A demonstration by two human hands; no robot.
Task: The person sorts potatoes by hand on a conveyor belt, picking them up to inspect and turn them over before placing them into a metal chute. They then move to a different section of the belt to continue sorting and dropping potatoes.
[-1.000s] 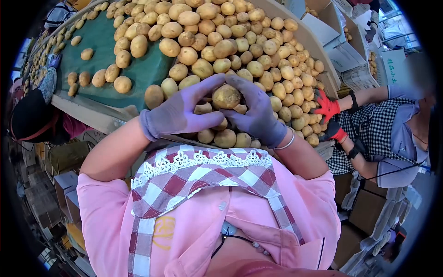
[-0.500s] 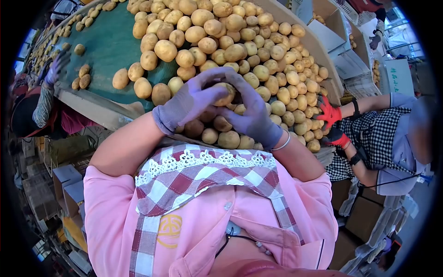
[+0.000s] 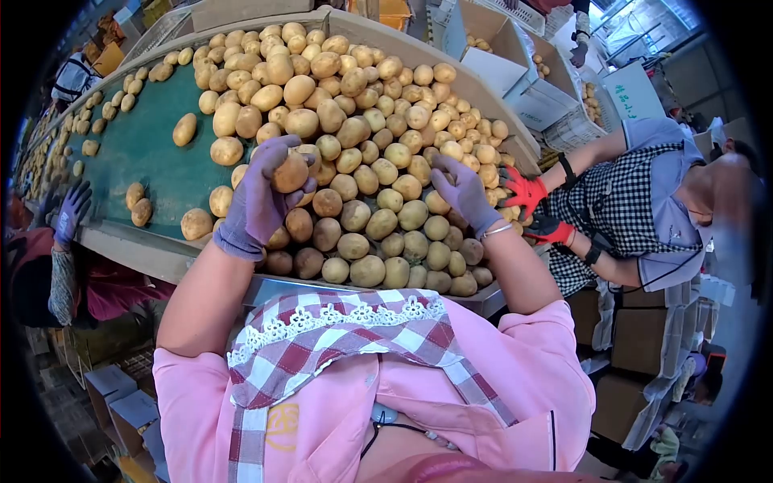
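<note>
My left hand (image 3: 264,193), in a purple glove, is wrapped round a potato (image 3: 290,172) and holds it over the left part of the heap. My right hand (image 3: 467,193), gloved the same way, hovers at the heap's right side with its fingers curved and apart; I see nothing in its grasp. Between the two hands lie many loose potatoes (image 3: 381,220), round and tan, some browner with soil on them. They reach down to the edge of the table just before my checked apron (image 3: 338,334).
At right, a co-worker's red-gloved hand (image 3: 525,191) and dark-gloved hand (image 3: 551,229) touch the potatoes. Another person's gloved hand (image 3: 72,213) is at the left edge. A green belt (image 3: 161,173) carries scattered potatoes. Cardboard boxes (image 3: 555,101) stand behind the wooden rim (image 3: 491,97).
My hands were together round a potato; now they are apart, the left holding a potato at left, the right moved to the right. The view has tilted and shifted.
</note>
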